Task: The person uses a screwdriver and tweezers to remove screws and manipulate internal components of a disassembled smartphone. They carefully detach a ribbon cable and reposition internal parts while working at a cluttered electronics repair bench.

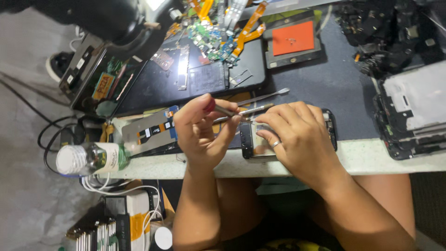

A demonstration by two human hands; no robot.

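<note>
left hand (200, 132) grips screwdriver (227, 111); right hand (297, 135) presses phone (253, 139), fingers curled

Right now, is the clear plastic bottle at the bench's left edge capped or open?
Capped. The clear plastic bottle has its white cap on, towards the camera; it is upright by the left hand.
</note>
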